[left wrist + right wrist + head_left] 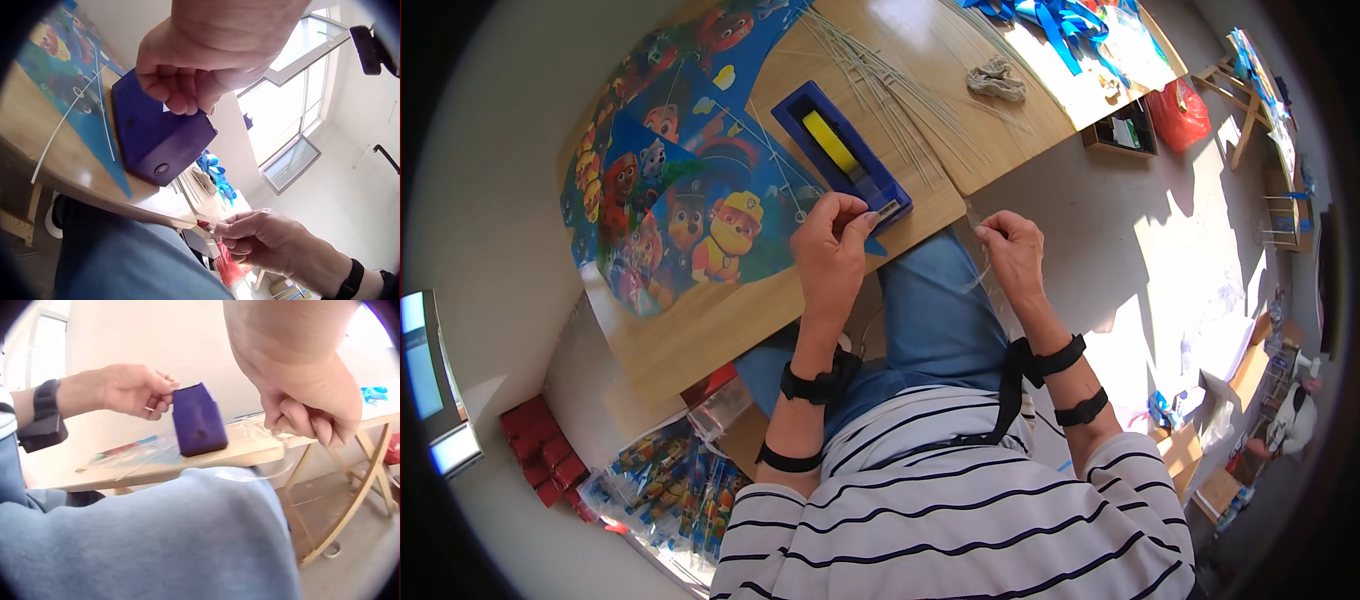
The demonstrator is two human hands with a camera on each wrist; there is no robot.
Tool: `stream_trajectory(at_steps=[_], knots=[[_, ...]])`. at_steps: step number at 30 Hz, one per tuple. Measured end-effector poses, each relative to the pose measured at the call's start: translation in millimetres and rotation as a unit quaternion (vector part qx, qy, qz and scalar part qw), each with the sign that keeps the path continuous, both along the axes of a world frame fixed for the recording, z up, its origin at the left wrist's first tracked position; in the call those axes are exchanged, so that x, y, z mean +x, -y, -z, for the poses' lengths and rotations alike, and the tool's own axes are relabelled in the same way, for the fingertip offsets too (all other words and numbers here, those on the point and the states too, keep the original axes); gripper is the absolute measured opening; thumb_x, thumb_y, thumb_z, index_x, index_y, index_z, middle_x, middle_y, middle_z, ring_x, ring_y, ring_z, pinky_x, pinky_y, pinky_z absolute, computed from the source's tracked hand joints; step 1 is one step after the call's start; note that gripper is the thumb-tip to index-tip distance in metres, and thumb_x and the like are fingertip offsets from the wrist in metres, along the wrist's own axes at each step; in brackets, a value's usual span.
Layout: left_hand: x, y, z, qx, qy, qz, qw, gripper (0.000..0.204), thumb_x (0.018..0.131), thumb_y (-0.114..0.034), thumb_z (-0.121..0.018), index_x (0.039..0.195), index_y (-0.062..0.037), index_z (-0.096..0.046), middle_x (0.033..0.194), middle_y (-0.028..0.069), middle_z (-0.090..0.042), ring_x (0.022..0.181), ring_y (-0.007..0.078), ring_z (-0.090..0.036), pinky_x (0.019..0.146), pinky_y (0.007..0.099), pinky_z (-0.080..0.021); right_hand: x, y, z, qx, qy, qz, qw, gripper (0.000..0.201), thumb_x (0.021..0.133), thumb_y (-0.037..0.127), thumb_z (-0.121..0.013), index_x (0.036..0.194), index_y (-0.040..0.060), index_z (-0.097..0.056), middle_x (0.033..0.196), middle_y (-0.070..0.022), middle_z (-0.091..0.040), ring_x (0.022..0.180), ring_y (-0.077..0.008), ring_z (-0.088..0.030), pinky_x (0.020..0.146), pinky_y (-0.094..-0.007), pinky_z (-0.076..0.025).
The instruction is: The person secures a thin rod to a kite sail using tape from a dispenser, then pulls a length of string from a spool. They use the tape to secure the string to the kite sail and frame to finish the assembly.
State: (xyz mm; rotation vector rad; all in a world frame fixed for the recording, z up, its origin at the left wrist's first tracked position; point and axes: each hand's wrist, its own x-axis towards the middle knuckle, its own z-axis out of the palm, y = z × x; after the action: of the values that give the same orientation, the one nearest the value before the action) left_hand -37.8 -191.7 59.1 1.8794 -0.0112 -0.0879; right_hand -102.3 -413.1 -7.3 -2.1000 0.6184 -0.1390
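A blue tape dispenser point(876, 182) with a yellow-cored roll point(830, 143) stands near the table edge. At its cutter end, my left hand point(832, 255) pinches the tape end between thumb and forefinger; in the left wrist view the curled fingers partly cover the top of the dispenser point(159, 134). Off the table edge, above the right thigh, my right hand point(1014, 258) pinches a thin clear strip between thumb and finger. This strip point(281, 470) hangs in a curve below the right hand point(312, 394) in the right wrist view.
Printed cartoon sheets point(685, 225) cover the table's left part, with a thin white stick and string on them. Beyond the dispenser lie loose pale sticks point(890, 85), a beige bundle point(997, 80) and blue ribbons point(1065, 30). A red bag point(1178, 115) is beside the table.
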Motion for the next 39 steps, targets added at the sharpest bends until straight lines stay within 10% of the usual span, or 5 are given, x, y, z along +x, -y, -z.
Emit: stream_trajectory(at_steps=[11,23,29,35,39], knots=[[-42,24,-40,-0.192,-0.19,0.216,0.938,0.024,0.09,-0.007,-0.069,0.111,0.0028,-0.061,0.097,0.0075,-0.068,0.091,0.0127,-0.065,0.082,0.0245,-0.051,-2,44,-82,0.61,0.126,0.02,0.782,0.01,0.092,0.007,-0.064,0.098,-0.0013,-0.066,0.086,-0.0087,-0.067,0.068,-0.0117,-0.058,0.064,-0.0241,-0.049],[-41,31,-47,-0.377,-0.224,0.144,0.887,0.04,0.093,-0.007,-0.065,0.13,0.005,-0.055,0.117,0.0125,-0.067,0.106,0.0171,-0.064,0.091,0.0285,-0.05,-21,-28,-108,0.416,0.08,-0.099,0.901,0.008,0.088,0.007,-0.066,0.09,-0.0003,-0.068,0.08,-0.0037,-0.069,0.07,-0.0077,-0.06,0.06,-0.0259,-0.049],[-43,39,-41,-0.362,-0.187,0.107,0.907,0.031,0.098,-0.009,-0.058,0.125,0.0048,-0.058,0.114,0.0154,-0.068,0.103,0.0185,-0.067,0.091,0.0289,-0.052,-25,-52,-106,-0.012,0.185,-0.133,0.974,0.013,0.082,0.001,-0.068,0.095,-0.0009,-0.068,0.08,-0.0077,-0.067,0.068,-0.0089,-0.06,0.06,-0.0272,-0.05],[-28,25,-40,-0.47,-0.167,0.024,0.867,0.029,0.1,-0.011,-0.054,0.125,0.0031,-0.057,0.114,0.0183,-0.068,0.108,0.0289,-0.067,0.097,0.0384,-0.054,-29,-55,-125,0.438,0.144,-0.028,0.887,0.023,0.082,-0.002,-0.068,0.105,-0.0027,-0.066,0.086,-0.0047,-0.067,0.073,-0.0087,-0.061,0.064,-0.0241,-0.05],[-25,19,-49,-0.49,-0.183,0.03,0.852,0.039,0.101,-0.011,-0.051,0.137,0.0028,-0.045,0.118,0.0204,-0.066,0.11,0.0301,-0.066,0.098,0.0387,-0.053,-21,-49,-120,0.227,0.183,-0.067,0.954,0.031,0.081,-0.001,-0.07,0.111,-0.0028,-0.063,0.085,-0.006,-0.066,0.073,-0.0103,-0.062,0.064,-0.0253,-0.051]])
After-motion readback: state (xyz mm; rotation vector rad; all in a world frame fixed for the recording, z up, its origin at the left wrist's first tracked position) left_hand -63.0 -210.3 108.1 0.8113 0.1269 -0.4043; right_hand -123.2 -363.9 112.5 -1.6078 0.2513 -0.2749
